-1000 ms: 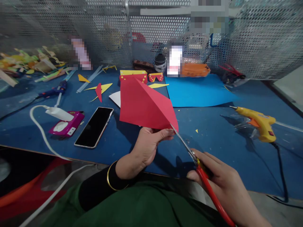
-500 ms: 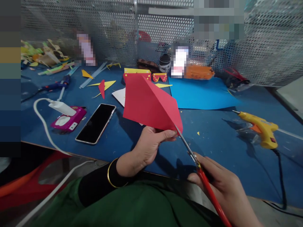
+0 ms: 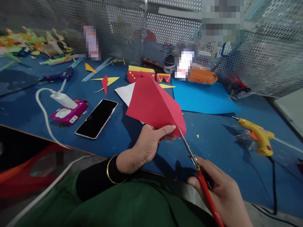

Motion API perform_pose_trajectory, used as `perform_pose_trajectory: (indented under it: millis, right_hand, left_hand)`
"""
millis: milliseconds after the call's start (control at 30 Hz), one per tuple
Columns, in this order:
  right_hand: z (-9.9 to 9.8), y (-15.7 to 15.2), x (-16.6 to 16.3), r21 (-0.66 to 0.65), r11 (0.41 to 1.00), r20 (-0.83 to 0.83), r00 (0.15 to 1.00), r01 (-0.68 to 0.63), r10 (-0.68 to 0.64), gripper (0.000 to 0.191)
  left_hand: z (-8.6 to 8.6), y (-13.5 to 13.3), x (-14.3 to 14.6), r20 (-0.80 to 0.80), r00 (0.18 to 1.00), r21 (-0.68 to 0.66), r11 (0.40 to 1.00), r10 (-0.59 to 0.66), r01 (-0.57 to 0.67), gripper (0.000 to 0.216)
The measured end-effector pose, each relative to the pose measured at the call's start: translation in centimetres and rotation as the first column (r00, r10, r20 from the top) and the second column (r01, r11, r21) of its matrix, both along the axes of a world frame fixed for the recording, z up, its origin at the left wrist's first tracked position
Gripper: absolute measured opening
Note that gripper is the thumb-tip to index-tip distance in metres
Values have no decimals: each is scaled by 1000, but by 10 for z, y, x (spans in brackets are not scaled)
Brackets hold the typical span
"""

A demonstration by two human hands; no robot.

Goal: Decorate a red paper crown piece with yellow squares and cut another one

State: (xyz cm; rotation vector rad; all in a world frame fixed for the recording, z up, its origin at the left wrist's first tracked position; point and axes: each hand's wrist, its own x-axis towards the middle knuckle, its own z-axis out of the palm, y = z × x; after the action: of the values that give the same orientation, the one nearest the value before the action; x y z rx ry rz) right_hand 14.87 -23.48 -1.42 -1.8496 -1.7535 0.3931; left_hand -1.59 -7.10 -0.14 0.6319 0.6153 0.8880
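Note:
A folded sheet of red paper [image 3: 153, 102] is pinched along its near edge by my left hand [image 3: 148, 143], thumb on top and fingers beneath. My right hand [image 3: 220, 186] is closed round the red handles of a pair of scissors [image 3: 189, 153]. Their blade tips meet the red paper just right of my left thumb, at its near corner. The blades look nearly closed. Under the red paper lies a white sheet [image 3: 125, 93], mostly covered. Behind it stand red and yellow paper cut-outs [image 3: 141, 73] with small yellow squares on them.
A yellow glue gun [image 3: 258, 135] lies at right, its cord running off the near edge. At left are a phone [image 3: 97, 119], a purple power socket [image 3: 69, 113] and a blue glue gun [image 3: 59, 75]. Blue paper [image 3: 203, 97] and an orange packet [image 3: 203, 76] sit behind, before a perforated metal screen.
The view has shifted slightly. The red paper has tilted a little in my left hand, showing more of the white sheet. The scissors stay at its near corner.

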Motion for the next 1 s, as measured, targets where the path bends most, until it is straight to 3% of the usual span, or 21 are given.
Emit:
perform_pose_trajectory:
  millis: [367, 1000]
  right_hand:
    - [3, 0, 3, -38, 999, 9, 1000, -27, 27, 57]
    - [6, 5, -8, 13, 999, -80, 996, -41, 42, 45]
  left_hand:
    - [-2, -2, -1, -31, 999, 33, 999, -10, 11, 15]
    - [-3, -4, -1, -7, 999, 57, 998, -33, 33, 16]
